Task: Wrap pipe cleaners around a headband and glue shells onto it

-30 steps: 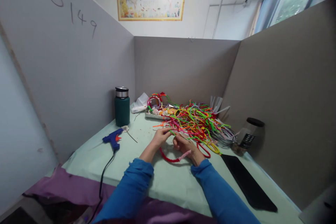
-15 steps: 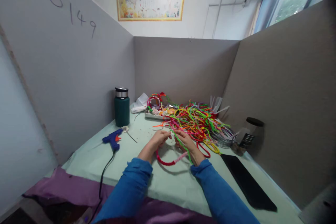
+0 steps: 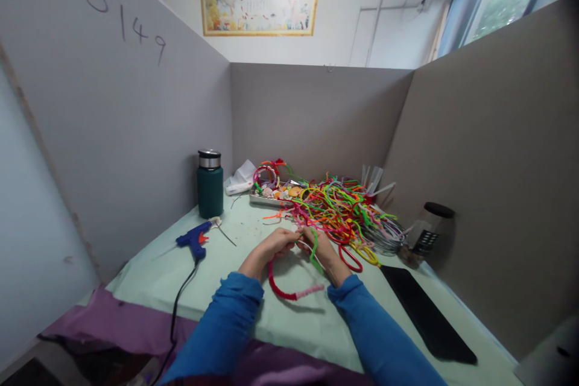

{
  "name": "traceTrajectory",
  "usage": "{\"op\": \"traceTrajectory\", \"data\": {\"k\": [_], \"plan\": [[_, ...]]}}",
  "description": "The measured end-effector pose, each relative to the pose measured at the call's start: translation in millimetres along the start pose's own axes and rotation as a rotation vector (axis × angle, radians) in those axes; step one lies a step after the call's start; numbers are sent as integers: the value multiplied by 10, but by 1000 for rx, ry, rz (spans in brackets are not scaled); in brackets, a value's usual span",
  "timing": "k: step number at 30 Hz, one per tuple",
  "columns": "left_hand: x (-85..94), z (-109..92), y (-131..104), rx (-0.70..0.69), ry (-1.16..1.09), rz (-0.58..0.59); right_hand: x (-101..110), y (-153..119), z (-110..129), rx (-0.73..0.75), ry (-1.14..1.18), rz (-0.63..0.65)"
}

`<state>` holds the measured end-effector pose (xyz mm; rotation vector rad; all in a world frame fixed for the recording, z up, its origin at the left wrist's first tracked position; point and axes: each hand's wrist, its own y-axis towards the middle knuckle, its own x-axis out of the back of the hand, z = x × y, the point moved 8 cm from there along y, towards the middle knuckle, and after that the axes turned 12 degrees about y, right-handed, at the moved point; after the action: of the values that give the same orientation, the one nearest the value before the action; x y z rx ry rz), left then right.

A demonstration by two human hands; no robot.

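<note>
Over the middle of the table, both hands meet at the upper part of a curved band (image 3: pixel 281 291), which is covered in red fuzzy wrapping with a pale pink end. My left hand (image 3: pixel 275 243) is closed on the band at its upper left. The fingers of my right hand (image 3: pixel 324 249) pinch a green pipe cleaner (image 3: pixel 313 251) against the band, and the pipe cleaner loops down in front of that hand. A thin white strip, apparently a bare part of the band, shows beside the green. The fingertips partly hide where the two join.
Behind my hands lies a large tangled pile of coloured pipe cleaners (image 3: pixel 337 202), beside a tray (image 3: pixel 271 201) of small pieces. A blue glue gun (image 3: pixel 195 240) and a green bottle (image 3: pixel 210 190) are at left. Scissors (image 3: pixel 368 254), a jar (image 3: pixel 426 235) and a black slab (image 3: pixel 425 310) are at right.
The green pipe cleaner has gone from hanging long past my right wrist to a shorter loop near the fingers. The band's pink end has dropped slightly, and a white strip now shows.
</note>
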<state>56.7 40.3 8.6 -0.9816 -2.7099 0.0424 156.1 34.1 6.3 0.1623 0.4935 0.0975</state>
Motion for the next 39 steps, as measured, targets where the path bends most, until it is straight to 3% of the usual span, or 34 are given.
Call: {"op": "traceTrajectory", "data": {"k": [4,11,18,23,31,35,39], "plan": [[-31,-107,-46,-70,-62,24,137,45,24,48,30,-91],[70,-240,-100,-166,-194,-60,209,88,0,83,-13,-131],[286,-200,-95,-174,-262,-288,74,-26,67,45,-173,-72],[381,-130,-42,-176,-105,-439,-47,-107,124,53,-274,41],[400,-235,-8,-368,370,-558,-145,-146,162,78,-257,109],[421,-221,7,-366,421,-577,-131,-138,154,88,-221,105],[432,-130,42,-260,313,-525,-57,-74,93,50,-147,59]]}}
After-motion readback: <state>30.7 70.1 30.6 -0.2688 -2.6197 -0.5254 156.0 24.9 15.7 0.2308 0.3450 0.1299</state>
